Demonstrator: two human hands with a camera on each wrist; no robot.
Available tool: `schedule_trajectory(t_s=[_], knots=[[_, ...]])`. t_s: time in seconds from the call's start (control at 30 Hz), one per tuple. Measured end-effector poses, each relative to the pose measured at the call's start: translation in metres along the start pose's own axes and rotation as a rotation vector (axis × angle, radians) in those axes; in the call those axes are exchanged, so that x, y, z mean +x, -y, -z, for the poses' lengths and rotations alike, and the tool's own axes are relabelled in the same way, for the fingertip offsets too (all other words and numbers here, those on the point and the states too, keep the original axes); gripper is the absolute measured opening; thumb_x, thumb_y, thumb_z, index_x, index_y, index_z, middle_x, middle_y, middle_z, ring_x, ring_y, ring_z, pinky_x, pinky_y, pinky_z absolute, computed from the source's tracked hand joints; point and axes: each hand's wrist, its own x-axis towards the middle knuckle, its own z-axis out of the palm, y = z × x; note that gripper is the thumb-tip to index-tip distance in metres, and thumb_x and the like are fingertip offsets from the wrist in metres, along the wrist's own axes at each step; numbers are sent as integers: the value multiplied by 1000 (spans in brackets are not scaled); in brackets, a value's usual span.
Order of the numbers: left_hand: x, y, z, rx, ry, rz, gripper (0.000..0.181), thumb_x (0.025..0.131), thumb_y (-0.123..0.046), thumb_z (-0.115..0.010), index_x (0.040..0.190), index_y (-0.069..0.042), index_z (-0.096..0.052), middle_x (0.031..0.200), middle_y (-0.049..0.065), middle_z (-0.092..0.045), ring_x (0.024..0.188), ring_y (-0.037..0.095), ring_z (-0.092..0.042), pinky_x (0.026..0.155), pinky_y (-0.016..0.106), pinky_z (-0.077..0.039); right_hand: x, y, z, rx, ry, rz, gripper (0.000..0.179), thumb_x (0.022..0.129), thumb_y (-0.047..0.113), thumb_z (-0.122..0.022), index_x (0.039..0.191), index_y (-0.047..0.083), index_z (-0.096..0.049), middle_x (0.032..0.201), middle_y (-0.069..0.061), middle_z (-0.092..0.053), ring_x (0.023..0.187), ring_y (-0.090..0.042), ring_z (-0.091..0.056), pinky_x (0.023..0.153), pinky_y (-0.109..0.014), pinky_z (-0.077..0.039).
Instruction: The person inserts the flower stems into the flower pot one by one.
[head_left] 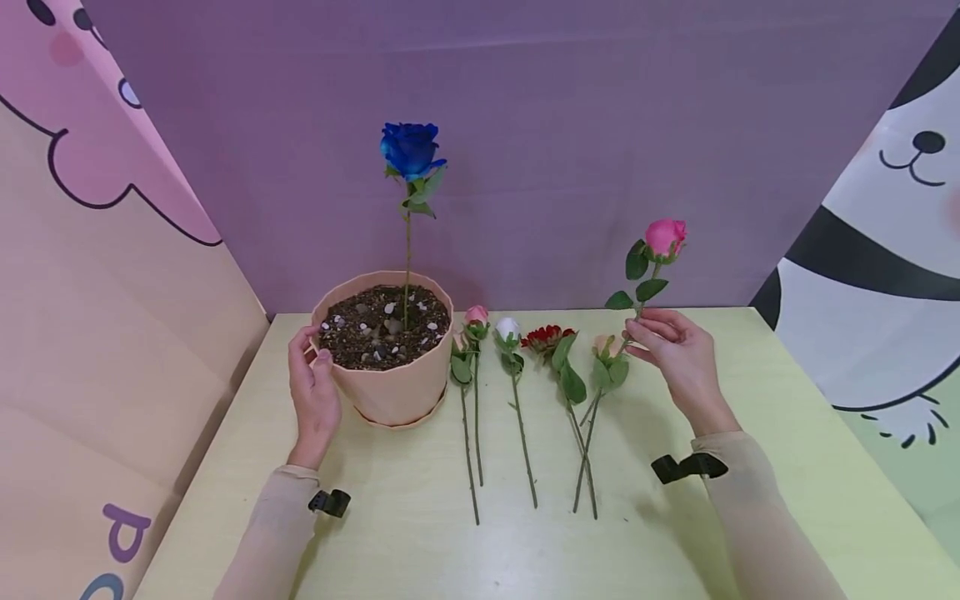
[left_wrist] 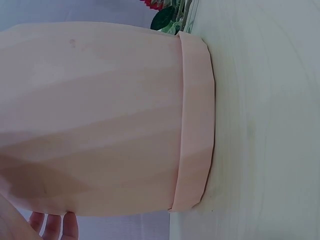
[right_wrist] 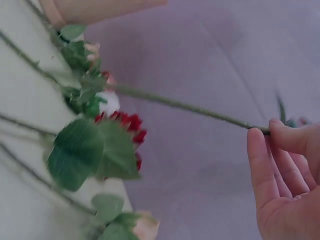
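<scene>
My right hand (head_left: 678, 354) pinches the green stem (right_wrist: 200, 111) of a bright pink rose (head_left: 665, 238) between thumb and fingers. The rose is held upright at the table's right, its leaves above the fingertips. At the left, my left hand (head_left: 313, 400) holds the side of a pale pink flowerpot (head_left: 393, 392), thumb near the front rim and fingers curved round the left side. Dark soil with pebbles (head_left: 367, 329) fills the pot. A blue rose (head_left: 411, 152) stands upright in it. In the left wrist view, the fingers (left_wrist: 70, 227) show at the pot wall's edge.
Several cut flowers lie between pot and right hand: a pink rose (head_left: 477, 317), a white rose (head_left: 507, 329), a red flower (head_left: 547, 337) and a peach rose (head_left: 606, 346). Two stems cross. A purple backdrop (head_left: 540, 150) rises behind the table (head_left: 420, 533).
</scene>
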Motion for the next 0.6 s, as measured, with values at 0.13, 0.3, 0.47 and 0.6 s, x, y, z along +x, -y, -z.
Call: schedule_trajectory(t_s=[0.13, 0.3, 0.47, 0.6], knots=[[-1, 1, 1, 0, 7, 12, 45, 106, -10, -38, 149, 1, -45, 156, 19, -47, 129, 35, -48, 104, 35, -37, 2, 10, -16, 34, 16, 23, 21, 93, 3, -79, 111, 5, -68, 97, 5, -83, 87, -8, -79, 76, -27, -63], [-1, 2, 1, 8, -1, 16, 45, 106, -10, -37, 149, 0, -45, 156, 18, -48, 129, 35, -49, 104, 32, -37, 4, 20, -35, 63, 37, 69, 20, 94, 3, -78, 111, 4, -68, 96, 3, -82, 87, -8, -79, 76, -28, -64], [-1, 1, 1, 8, 3, 11, 45, 107, -11, -37, 149, 0, -45, 157, 18, -47, 130, 35, -48, 105, 34, -37, 6, 26, -52, 97, 53, 130, 15, 95, -1, -75, 106, 9, -73, 94, 2, -82, 86, -10, -79, 76, -30, -64], [-1, 1, 1, 3, 5, 13, 45, 106, -11, -38, 149, -1, -46, 157, 18, -47, 130, 35, -48, 105, 34, -37, 8, 31, -66, 120, 73, 157, 11, 96, 0, -74, 106, 3, -73, 93, 1, -82, 85, -12, -79, 77, -31, -64]])
